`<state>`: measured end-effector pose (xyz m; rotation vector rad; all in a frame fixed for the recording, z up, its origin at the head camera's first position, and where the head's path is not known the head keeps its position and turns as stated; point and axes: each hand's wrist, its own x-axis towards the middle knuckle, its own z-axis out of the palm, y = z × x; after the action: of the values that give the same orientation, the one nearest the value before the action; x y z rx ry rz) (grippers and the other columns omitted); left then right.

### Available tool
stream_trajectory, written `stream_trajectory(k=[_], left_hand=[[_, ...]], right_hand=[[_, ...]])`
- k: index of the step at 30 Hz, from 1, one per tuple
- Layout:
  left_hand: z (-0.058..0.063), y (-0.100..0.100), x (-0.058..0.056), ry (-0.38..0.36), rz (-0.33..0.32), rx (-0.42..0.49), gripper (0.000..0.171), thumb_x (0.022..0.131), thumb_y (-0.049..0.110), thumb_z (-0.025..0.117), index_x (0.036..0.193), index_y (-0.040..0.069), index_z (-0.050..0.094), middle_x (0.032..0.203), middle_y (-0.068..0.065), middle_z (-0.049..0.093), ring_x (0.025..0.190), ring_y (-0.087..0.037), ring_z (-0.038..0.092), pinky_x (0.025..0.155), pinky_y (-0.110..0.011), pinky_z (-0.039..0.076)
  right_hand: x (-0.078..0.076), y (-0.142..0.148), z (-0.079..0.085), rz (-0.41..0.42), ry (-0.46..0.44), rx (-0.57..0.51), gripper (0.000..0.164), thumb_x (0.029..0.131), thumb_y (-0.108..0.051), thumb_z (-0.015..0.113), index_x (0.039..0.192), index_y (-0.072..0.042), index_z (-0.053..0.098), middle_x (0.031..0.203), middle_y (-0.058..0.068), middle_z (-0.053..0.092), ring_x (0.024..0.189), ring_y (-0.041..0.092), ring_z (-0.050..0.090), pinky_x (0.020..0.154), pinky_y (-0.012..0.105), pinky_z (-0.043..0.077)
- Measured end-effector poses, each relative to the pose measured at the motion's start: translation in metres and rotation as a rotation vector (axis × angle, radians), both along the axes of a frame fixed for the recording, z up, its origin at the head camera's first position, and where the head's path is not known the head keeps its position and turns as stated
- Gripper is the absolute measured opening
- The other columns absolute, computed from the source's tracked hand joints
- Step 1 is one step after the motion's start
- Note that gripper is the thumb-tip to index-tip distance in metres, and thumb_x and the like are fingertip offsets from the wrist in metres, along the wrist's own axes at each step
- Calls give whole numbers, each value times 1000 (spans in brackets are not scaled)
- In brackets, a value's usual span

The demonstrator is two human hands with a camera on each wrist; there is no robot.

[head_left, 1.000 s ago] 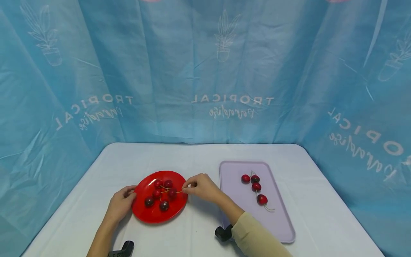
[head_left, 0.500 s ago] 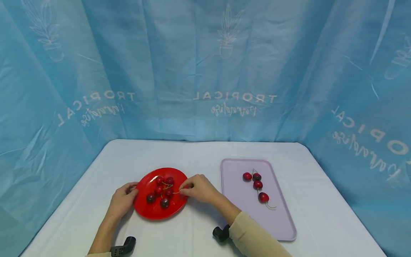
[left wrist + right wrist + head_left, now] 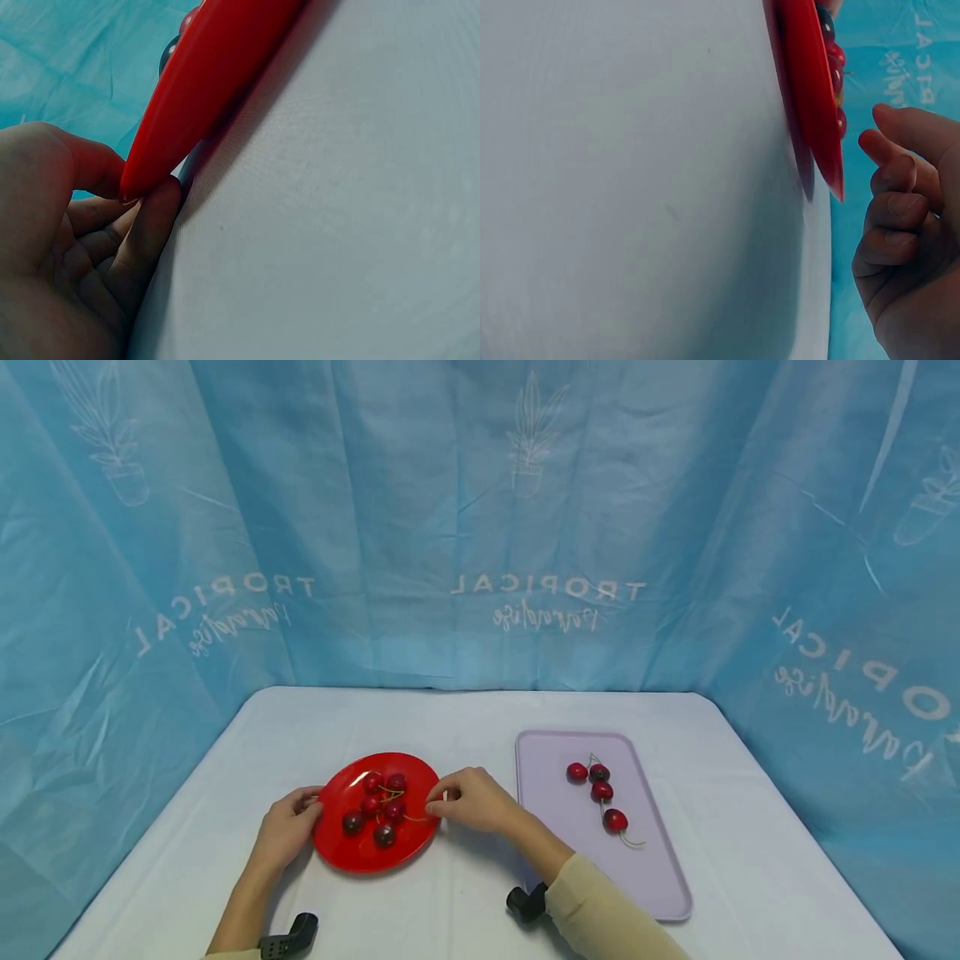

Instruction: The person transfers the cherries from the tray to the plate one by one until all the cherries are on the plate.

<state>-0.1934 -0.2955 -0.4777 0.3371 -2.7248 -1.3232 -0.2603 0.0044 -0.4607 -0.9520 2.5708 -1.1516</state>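
Left hand (image 3: 288, 827) I see from afar, pinching the rim of the red plate (image 3: 348, 857), six cherries (image 3: 385, 835) clustered on it, right hand (image 3: 472, 800) unclenched by its right edge, thumb and forefinger apart, lilac tray (image 3: 562, 860) bearing four cherries (image 3: 616, 820).

The person's left grip (image 3: 288, 827) is in a pinch, left forearm (image 3: 245, 897) stretched forward. The right grip (image 3: 472, 799) is kinda loose, foremost fingertips slightly apart, others curled, right forearm (image 3: 538, 846) angled inward.

In the left wrist view, beyond the left grip (image 3: 71, 247), the plate (image 3: 195, 90) runs off the top edge and mostly hides the cherries (image 3: 169, 52).
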Motion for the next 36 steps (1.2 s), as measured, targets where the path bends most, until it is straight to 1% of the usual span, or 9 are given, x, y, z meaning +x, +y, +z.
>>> stream_trajectory(k=[4,9,14,16,18,23,30,36], left_hand=[[-2,-1,-1,1,0,0,41,95,17,47,131,-4,52,117,-22,58,108,-36,52,91,-50,47],[-2,-2,-1,-8,1,5,41,96,17,47,131,-4,51,118,-22,57,109,-36,51,91,-50,47],[-3,-2,-3,-11,-2,9,41,96,17,47,131,-4,52,117,-22,57,107,-35,52,91,-49,47],[-3,-2,-3,-8,-6,8,41,96,17,47,131,-4,52,117,-21,58,107,-35,52,91,-49,47],[-3,-2,-4,-3,-5,6,41,96,17,47,131,-4,52,117,-21,58,107,-35,52,91,-49,48],[-3,-1,-2,-4,-4,6,42,95,17,48,131,-4,51,118,-22,57,109,-36,52,91,-49,48],[-7,-5,3,-17,4,0,41,96,18,47,130,-4,52,118,-23,58,108,-36,52,90,-49,48],[-5,-4,-1,12,-11,4,41,96,17,46,130,-5,52,117,-23,58,108,-37,52,90,-51,47]], right_hand=[[1,8,3,-28,-6,-14,14,86,-31,70,96,-23,76,61,-7,55,55,10,49,49,24,44],[5,17,12,-49,-13,-9,19,86,-30,70,100,-19,76,61,-5,56,56,11,49,50,24,44],[7,25,25,-82,31,19,17,86,-31,69,100,-22,75,65,-7,58,59,12,52,52,26,47],[8,28,29,-93,52,25,15,87,-32,69,99,-25,74,66,-8,58,59,12,53,51,27,47],[9,31,33,-95,68,23,15,87,-33,68,99,-25,74,65,-7,58,58,13,53,51,27,46],[11,40,33,-110,62,12,16,87,-32,69,98,-22,74,65,-8,58,57,12,52,50,27,46],[16,54,33,-130,54,-12,15,87,-32,68,98,-23,75,67,-7,59,60,13,53,52,29,47],[18,65,35,-179,44,-24,14,88,-32,68,98,-24,74,69,-6,60,63,14,55,54,31,48]])
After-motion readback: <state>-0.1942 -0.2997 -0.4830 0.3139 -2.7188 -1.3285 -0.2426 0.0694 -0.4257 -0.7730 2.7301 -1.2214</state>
